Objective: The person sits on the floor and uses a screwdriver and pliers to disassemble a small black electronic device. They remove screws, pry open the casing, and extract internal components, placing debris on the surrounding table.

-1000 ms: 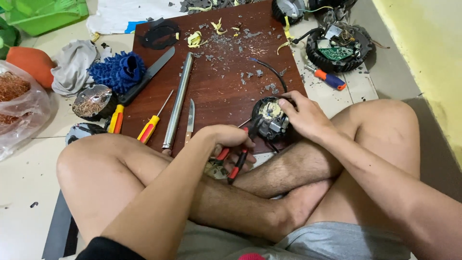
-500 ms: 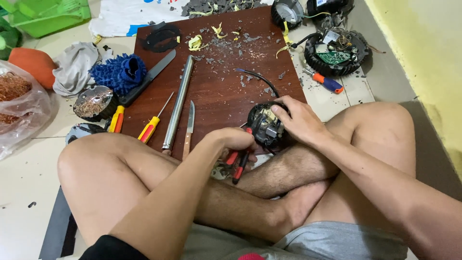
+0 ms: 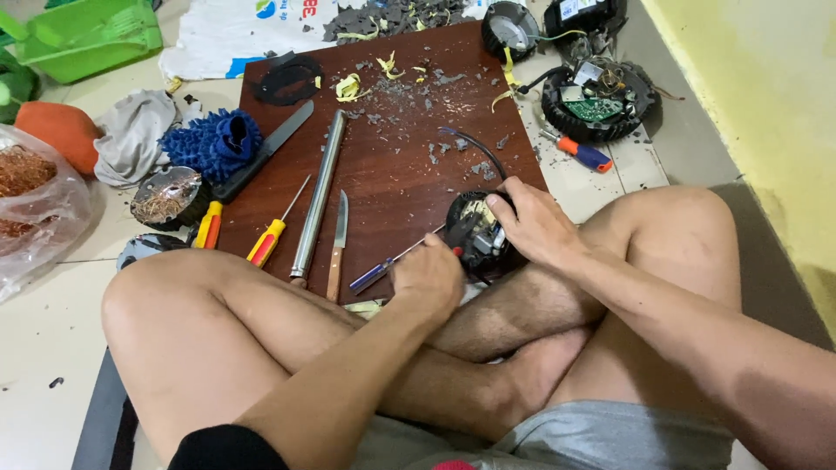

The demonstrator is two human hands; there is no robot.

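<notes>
Swapping tools since 0.5 s ago: red pliers gone, my left hand (image 3: 427,277) now fisted round a blue-handled screwdriver (image 3: 383,270), tip at the round black motor unit (image 3: 477,233). Right hand (image 3: 535,224) clamps it at wooden board (image 3: 401,165) edge, fingers curled over top.

Person seated, legs bare from thigh to foot. Left hand (image 3: 427,277) and right hand (image 3: 533,224) bare: no gloves, rings or watch seen. Both forearms bare. A black sleeve (image 3: 228,447) shows on the left arm at the bottom edge. Grey shorts (image 3: 610,437) cover the lap, with a small strip of red fabric (image 3: 455,465) showing at the waist.
</notes>
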